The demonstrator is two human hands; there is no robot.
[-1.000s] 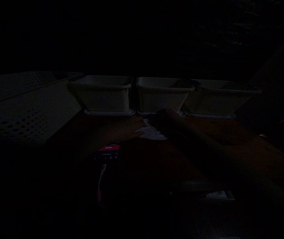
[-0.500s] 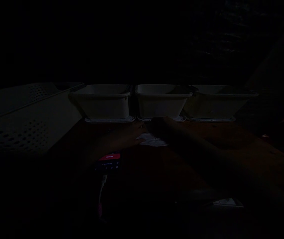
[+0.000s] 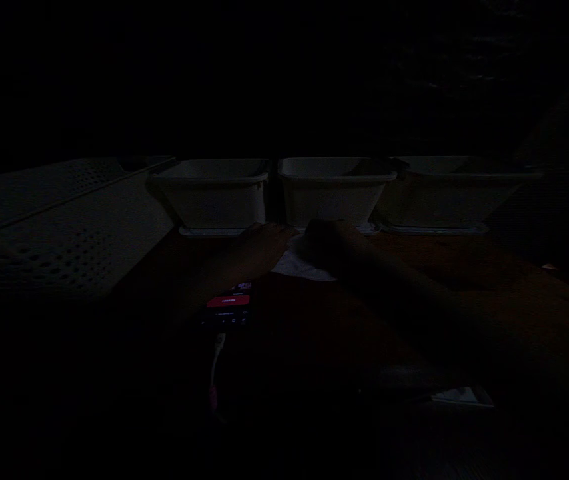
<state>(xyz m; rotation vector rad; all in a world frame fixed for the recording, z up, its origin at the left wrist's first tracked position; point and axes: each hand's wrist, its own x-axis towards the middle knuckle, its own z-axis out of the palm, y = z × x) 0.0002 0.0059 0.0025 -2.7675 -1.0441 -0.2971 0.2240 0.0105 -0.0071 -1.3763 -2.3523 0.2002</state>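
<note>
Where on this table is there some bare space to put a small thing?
It is very dark, but bare tabletop seems to show between the right-hand bin and right forearm; perhaps another patch between the white sheet, phone and that forearm. Crowded: before the middle bin, where left hand and right hand are close together.

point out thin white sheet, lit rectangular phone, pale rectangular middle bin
Thin white sheet [image 3: 302,267]: head view, near part.
Lit rectangular phone [image 3: 228,302]: head view, red band.
Pale middle bin [image 3: 333,201]: head view, front wall.
</note>
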